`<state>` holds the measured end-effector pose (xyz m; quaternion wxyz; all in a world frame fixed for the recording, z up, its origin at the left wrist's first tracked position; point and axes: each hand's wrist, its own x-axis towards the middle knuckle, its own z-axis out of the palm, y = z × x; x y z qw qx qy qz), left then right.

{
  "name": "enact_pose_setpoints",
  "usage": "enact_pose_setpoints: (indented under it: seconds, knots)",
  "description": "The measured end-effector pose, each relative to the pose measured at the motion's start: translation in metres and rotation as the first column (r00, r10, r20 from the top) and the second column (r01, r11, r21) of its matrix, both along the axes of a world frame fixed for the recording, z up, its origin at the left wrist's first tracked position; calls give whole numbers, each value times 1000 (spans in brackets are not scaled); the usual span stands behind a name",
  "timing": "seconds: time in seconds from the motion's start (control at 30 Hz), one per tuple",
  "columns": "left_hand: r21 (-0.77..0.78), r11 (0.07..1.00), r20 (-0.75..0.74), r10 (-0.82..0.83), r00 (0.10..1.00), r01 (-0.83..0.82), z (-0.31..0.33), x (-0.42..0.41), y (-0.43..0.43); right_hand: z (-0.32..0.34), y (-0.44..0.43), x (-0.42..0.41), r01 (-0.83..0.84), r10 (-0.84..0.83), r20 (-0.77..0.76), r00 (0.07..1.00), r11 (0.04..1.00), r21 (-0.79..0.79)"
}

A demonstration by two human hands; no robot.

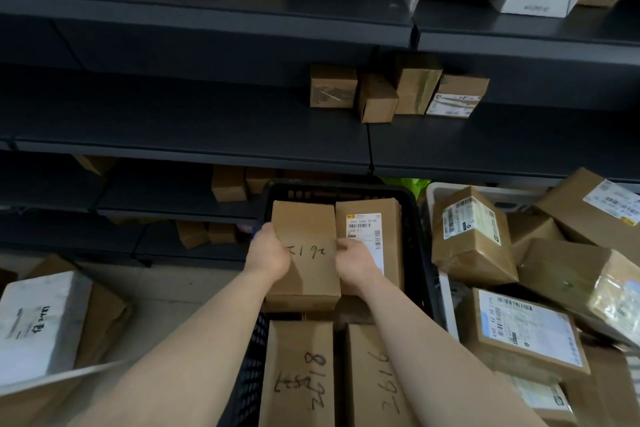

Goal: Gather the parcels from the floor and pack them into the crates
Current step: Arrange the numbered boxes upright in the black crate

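A brown cardboard parcel (pixel 304 229) with handwritten marks sits inside the black plastic crate (pixel 414 246) at the centre. My left hand (pixel 268 253) grips its left edge and my right hand (pixel 353 265) grips its right edge. A second brown parcel (pixel 391 218) with a white shipping label stands right beside it in the crate. Two more brown parcels with black handwriting, one (pixel 299 374) on the left and one (pixel 379 378) on the right, fill the crate's near end.
A white crate (pixel 437 191) at the right is heaped with labelled brown parcels (pixel 471 236). On the floor at the left lie a white parcel (pixel 38 322) and brown boxes. Dark metal shelves (pixel 194 149) with small boxes (pixel 398 94) stand behind the crates.
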<state>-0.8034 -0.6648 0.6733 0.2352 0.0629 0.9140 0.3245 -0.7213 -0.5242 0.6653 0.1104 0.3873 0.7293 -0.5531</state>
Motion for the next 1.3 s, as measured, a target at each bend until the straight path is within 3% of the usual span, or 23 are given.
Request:
enact_pose_setpoints:
  seconds: [0.2, 0.3, 0.37, 0.47, 0.53, 0.6, 0.7, 0.8, 1.03, 1.17, 1.3]
  knots:
    - [-104, 984, 6, -145, 989, 145, -18, 1, 7, 12, -2, 3, -4, 4, -10, 1000, 1000, -13]
    - [-129, 967, 106, -206, 973, 219, -25, 4, 8, 15, 4, 10, 29, -26, -42, 999, 996, 82]
    - [-148, 957, 126, -231, 965, 248, -27, 5, 9, 10, 11, 15, 141, -127, -86, 988, 972, 188]
    - [-162, 951, 25, -264, 964, 265, -22, 8, 17, 3, 24, 31, 287, -254, -138, 957, 892, 348]
    - [-147, 939, -64, -323, 944, 311, -16, 13, 28, -1, 35, 44, 277, -254, -112, 961, 863, 422]
    - [-72, 937, -25, -345, 938, 343, -12, 18, 44, -5, 44, 53, 235, -234, -52, 971, 889, 394]
    - [81, 954, 106, -295, 949, 288, -9, 23, 68, -10, 51, 61, 212, -228, 30, 973, 938, 275]
    - [176, 965, 198, -227, 954, 193, -8, 19, 85, -11, 57, 65, 191, -209, 46, 977, 948, 256]
    - [275, 959, 399, -47, 916, -70, -17, 19, 107, -23, 63, 66, 123, -138, 54, 989, 969, 214]
    - [352, 925, 417, -19, 909, -143, -15, 19, 107, -26, 62, 66, 150, -158, 33, 987, 972, 181]
    - [315, 944, 383, -28, 923, -102, -33, 13, 103, -26, 60, 58, 100, -116, 77, 990, 977, 189]
